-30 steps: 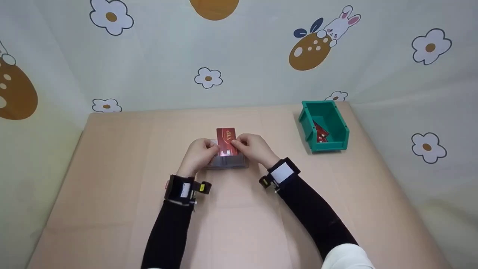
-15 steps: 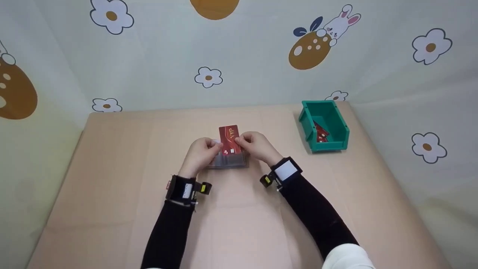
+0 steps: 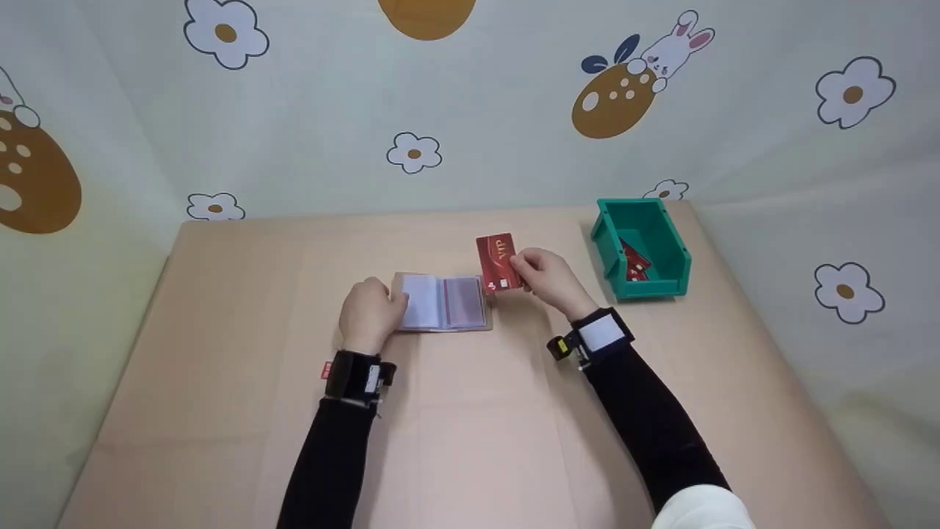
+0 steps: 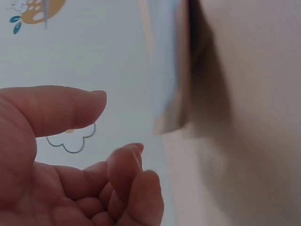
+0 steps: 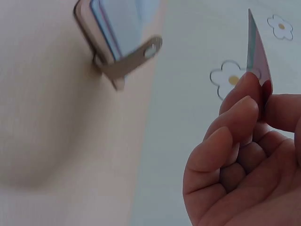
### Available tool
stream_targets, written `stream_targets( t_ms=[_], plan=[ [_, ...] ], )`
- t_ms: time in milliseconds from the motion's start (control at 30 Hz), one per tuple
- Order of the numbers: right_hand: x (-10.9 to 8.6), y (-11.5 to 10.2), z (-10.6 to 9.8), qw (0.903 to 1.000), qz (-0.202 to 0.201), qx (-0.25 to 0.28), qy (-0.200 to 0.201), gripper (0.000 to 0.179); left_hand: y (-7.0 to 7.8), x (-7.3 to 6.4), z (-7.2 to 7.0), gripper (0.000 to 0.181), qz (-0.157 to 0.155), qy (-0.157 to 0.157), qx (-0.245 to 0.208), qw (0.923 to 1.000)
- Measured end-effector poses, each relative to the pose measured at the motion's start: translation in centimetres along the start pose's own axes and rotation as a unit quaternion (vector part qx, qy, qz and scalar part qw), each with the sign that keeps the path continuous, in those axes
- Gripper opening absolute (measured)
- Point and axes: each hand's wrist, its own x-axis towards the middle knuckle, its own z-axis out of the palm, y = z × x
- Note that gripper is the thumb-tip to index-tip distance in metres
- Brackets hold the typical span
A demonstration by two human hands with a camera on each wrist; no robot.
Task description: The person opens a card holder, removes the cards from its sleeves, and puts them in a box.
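My right hand [image 3: 556, 281] pinches a red VIP card [image 3: 496, 262] between thumb and fingers, raised beside the right edge of an opened card holder [image 3: 464, 303]. In the right wrist view the card [image 5: 256, 54] shows nearly edge-on. The holder lies on the table with its clear plastic sleeves spread, and a snap strap [image 5: 129, 63] juts from its side. At the holder's left edge is my left hand [image 3: 367, 314]. The left wrist view shows its thumb and loosely bent fingers apart, nothing between them, with the holder's corner [image 4: 171, 120] a little beyond the fingertips.
A green bin [image 3: 652, 289] stands at the table's back right, with a few red cards [image 3: 634, 264] inside. Behind the table [image 3: 455, 441] hangs a pale curtain [image 3: 499, 95] printed with flowers and rabbits.
The right hand has carried the red card to the right, away from over the holder. My left hand has let go of the card and drawn left, so the holder's sleeves now show.
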Motion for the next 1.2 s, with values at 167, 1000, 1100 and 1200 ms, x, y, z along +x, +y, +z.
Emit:
stream_targets(
  t_ms=[167,1000,1100,1200],
  plan=[
    [-0.1,1.3,-2.6,0.9996,0.019,-0.01,0.02,0.029,-0.8,0.2,0.3,0.031,-0.01,-0.022,0.016,0.9996],
    [-1.0,8.8,-15.5,0.9723,0.174,-0.039,0.15,0.045,-1.2,0.2,0.3,0.018,-0.02,-0.073,-0.007,0.9971],
    [-0.9,9.2,-15.7,0.9687,0.187,-0.032,0.16,0.045,-1.2,0.1,0.3,0.018,-0.018,-0.073,-0.007,0.9971],
    [-0.7,9.6,-15.8,0.968,0.19,-0.045,0.157,0.045,-1.2,0.0,0.4,0.02,-0.019,-0.074,-0.009,0.9971]
  ],
)
